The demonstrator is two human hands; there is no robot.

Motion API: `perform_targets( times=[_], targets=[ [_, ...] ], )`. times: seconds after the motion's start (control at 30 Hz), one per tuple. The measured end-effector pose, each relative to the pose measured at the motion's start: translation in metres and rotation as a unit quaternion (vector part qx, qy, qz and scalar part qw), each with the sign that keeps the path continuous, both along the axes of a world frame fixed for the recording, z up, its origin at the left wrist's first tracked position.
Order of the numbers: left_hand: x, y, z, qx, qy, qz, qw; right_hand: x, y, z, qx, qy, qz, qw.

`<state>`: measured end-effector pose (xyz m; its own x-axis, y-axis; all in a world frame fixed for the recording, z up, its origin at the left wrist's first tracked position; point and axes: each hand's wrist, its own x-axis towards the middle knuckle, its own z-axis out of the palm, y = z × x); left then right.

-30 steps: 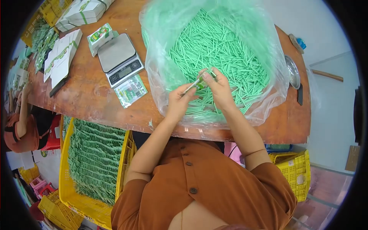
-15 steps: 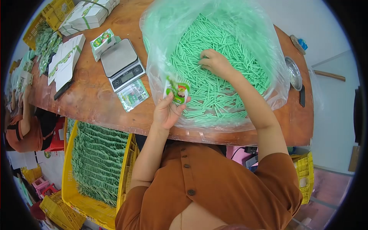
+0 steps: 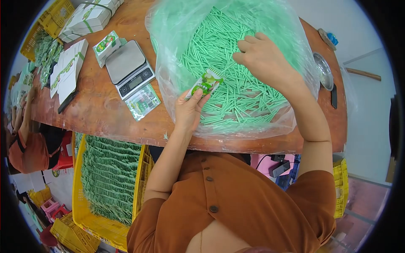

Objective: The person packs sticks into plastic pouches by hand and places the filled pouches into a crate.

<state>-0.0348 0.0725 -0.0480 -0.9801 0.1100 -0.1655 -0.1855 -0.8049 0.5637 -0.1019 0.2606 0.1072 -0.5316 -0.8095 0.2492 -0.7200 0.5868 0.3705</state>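
A small white and green printed packet (image 3: 206, 83) is pinched between the thumb and fingers of my left hand (image 3: 189, 110), at the near left side of a large clear plastic bag (image 3: 168, 67). Heaped in the bag lie thin light-green sticks (image 3: 236, 99). Over the right part of that heap is my right hand (image 3: 265, 59), its fingers curled; whatever may be in them is hidden. Left of the bag, a digital scale (image 3: 130, 69) stands with a printed sachet (image 3: 143, 102) lying at its near end.
A small white and green box (image 3: 106, 47) stands beside the scale, and flat white cartons (image 3: 67, 69) lie further left. A yellow crate (image 3: 78, 185) full of green packets is below the table edge. To the right sits a metal bowl (image 3: 322, 71). Another person (image 3: 29, 147) is at far left.
My right hand has lifted from the sticks and shifted to the right and away from me. My left hand has raised the packet slightly and tilted it to the right.
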Motion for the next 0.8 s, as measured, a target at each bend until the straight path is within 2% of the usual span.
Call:
perform_targets(
  times=[0.07,0.17,0.3,0.37,0.4,0.5,0.53,0.6,0.67,0.73,0.77,0.8],
  targets=[
    [0.0,-0.001,0.0,-0.004,0.002,-0.003,1.0,0.005,-0.003,-0.001,0.035,-0.041,-0.074,0.996],
    [0.0,0.0,0.0,-0.006,0.005,-0.011,1.0,0.009,-0.009,0.002,0.022,-0.094,-0.102,0.99],
    [0.001,0.003,-0.001,-0.014,0.013,-0.027,0.999,0.007,-0.021,-0.004,0.04,-0.151,-0.068,0.985],
    [0.002,0.005,0.005,-0.003,0.016,-0.034,0.999,0.0,-0.027,-0.008,-0.076,-0.322,0.024,0.943],
    [0.002,0.006,0.008,0.007,0.021,-0.039,0.999,-0.002,-0.03,-0.006,-0.077,-0.322,0.02,0.943],
    [-0.002,-0.002,0.013,0.05,0.051,-0.086,0.994,-0.01,-0.038,0.003,-0.183,-0.457,0.008,0.87],
    [-0.004,-0.002,0.009,0.067,0.05,-0.098,0.992,-0.011,-0.041,0.002,-0.185,-0.454,0.001,0.871],
    [-0.007,-0.004,0.001,0.091,0.045,-0.118,0.988,-0.013,-0.047,-0.002,-0.129,-0.391,0.013,0.911],
    [-0.007,-0.002,-0.001,0.112,0.028,-0.124,0.986,-0.011,-0.048,0.0,-0.087,-0.421,-0.014,0.903],
    [-0.007,-0.002,0.001,0.108,0.012,-0.099,0.989,-0.014,-0.036,-0.013,-0.262,-0.369,0.086,0.887],
    [-0.006,-0.003,0.001,0.101,-0.004,-0.074,0.992,-0.015,-0.025,-0.017,-0.259,-0.373,0.086,0.887],
    [-0.006,-0.005,-0.002,0.104,-0.005,-0.072,0.992,-0.018,-0.008,-0.02,-0.213,-0.297,0.063,0.929]
  ],
)
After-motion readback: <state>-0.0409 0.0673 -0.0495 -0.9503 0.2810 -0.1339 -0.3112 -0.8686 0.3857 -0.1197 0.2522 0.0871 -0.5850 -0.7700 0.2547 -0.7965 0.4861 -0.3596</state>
